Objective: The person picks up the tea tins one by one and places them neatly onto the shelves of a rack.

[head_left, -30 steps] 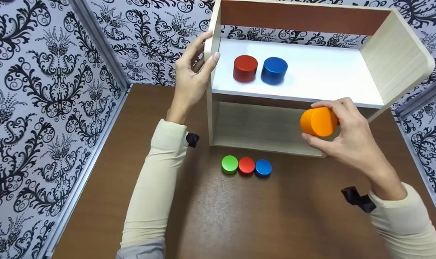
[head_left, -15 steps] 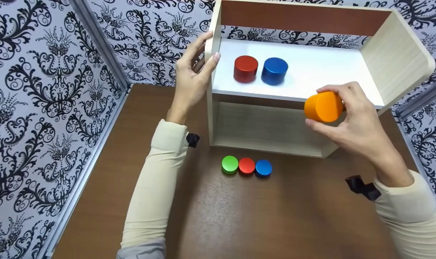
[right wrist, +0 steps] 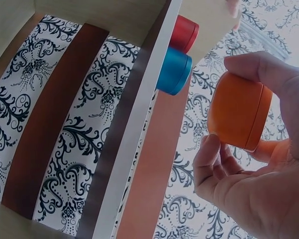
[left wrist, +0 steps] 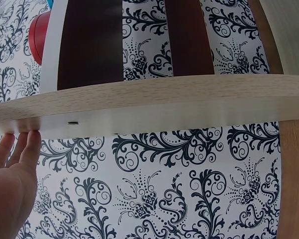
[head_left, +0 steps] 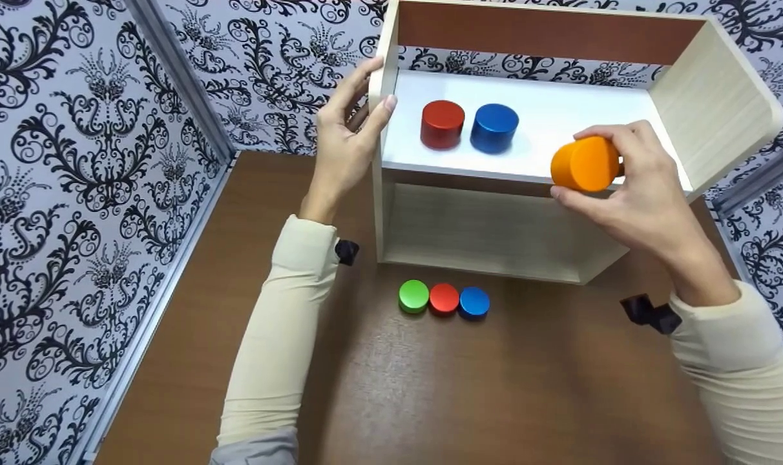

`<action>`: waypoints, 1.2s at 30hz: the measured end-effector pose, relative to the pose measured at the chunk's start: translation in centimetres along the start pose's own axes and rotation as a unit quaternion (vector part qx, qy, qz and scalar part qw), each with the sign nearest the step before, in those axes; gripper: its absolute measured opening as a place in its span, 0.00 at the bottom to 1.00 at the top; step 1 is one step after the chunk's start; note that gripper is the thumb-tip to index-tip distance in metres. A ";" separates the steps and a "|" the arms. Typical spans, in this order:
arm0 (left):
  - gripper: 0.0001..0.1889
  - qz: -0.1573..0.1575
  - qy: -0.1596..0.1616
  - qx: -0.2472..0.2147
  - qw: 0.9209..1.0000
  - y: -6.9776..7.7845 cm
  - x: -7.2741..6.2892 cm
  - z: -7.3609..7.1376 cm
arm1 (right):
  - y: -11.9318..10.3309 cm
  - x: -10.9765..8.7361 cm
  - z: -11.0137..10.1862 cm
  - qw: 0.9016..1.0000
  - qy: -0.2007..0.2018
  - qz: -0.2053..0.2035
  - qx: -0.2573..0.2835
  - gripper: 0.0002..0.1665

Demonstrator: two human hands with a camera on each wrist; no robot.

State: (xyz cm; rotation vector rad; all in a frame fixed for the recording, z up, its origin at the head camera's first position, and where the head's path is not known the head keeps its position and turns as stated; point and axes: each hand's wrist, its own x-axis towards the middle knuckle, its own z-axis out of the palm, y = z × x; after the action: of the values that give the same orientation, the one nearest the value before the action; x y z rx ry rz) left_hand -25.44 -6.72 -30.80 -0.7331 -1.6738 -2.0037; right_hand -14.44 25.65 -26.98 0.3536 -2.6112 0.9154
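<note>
My right hand [head_left: 650,194] pinches an orange cylinder [head_left: 595,163] between thumb and fingers, tilted, in front of the right part of the white upper shelf [head_left: 579,123]. The right wrist view shows a seam near one end of this cylinder [right wrist: 236,112]. At the left side panel of the wooden shelf unit [head_left: 380,206], my left hand [head_left: 346,142] grips the front edge, thumb over it and fingertips on the outer face. A red cylinder [head_left: 442,126] and a blue cylinder [head_left: 494,129] stand side by side on the upper shelf.
On the brown table [head_left: 391,400], smaller green [head_left: 413,296], red [head_left: 444,298] and blue [head_left: 474,302] cylinders form a row before the unit. Its right side panel [head_left: 714,110] rises beyond my right hand. Patterned walls [head_left: 94,161] enclose the table.
My right hand has lifted the orange cylinder from in front of the lower compartment to the height of the upper shelf's front edge. The left hand keeps its place.
</note>
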 end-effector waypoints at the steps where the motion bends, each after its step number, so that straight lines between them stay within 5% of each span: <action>1: 0.25 0.001 -0.001 0.000 1.000 0.0 0.0 0.0 | 0.0 0.2 0.0 1.000 0.002 0.004 0.001 0.38; 36: 0.24 -0.004 0.000 0.007 1.000 0.1 -0.1 0.0 | 2.1 4.2 1.2 0.995 -0.041 0.085 -0.025 0.41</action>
State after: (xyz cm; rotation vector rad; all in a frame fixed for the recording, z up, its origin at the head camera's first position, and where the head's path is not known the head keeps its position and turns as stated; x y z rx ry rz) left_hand -25.33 -6.73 -30.77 -0.7243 -1.6915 -1.9954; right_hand -19.21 25.97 -27.31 0.1606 -2.7671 0.9054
